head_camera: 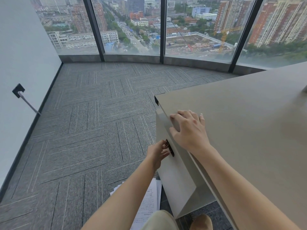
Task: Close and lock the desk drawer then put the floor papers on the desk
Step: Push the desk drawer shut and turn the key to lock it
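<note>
Locking the drawer. The right hand (187,128) is laid flat, fingers spread and grasping nothing, over the desk (240,113) edge near its left front corner, pressing on the drawer (167,130) front, which appears shut flush. The left hand (158,152) is pinched at the dark lock plate (169,147); whether a key is held cannot be told. The drawer is best kept pressed home while the lock is turned fully, then tested by a light pull. The floor papers (149,201) lie on the carpet (86,130) just beside the desk's base, untouched.
</note>
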Demonstrator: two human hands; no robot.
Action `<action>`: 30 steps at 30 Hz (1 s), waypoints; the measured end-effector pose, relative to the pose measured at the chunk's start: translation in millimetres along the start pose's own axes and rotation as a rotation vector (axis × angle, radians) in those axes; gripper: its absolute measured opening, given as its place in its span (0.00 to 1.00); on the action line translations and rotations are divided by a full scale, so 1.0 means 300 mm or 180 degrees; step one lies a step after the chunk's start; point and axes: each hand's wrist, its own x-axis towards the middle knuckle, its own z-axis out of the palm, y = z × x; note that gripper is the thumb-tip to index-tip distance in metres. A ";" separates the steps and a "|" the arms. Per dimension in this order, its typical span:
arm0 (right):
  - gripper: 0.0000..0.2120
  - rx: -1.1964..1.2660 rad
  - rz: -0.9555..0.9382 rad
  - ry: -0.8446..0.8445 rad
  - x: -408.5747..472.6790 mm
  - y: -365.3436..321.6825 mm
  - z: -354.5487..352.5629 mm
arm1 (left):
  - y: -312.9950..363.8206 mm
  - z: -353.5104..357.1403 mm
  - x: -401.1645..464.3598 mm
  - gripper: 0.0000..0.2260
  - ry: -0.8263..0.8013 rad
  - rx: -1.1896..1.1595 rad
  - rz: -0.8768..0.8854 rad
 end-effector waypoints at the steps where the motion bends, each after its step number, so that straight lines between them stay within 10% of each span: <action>1: 0.21 0.0007 0.0000 0.0002 -0.001 0.001 0.000 | 0.005 0.002 0.001 0.07 0.0018 0.0001 -0.0049; 14: 0.21 -0.0022 -0.0021 0.0017 0.000 0.002 -0.001 | 0.058 0.047 -0.016 0.09 0.0129 0.0277 -0.1055; 30: 0.19 -0.0195 -0.0026 -0.0068 -0.023 -0.029 -0.022 | 0.085 -0.078 -0.159 0.09 0.0467 0.2948 0.1265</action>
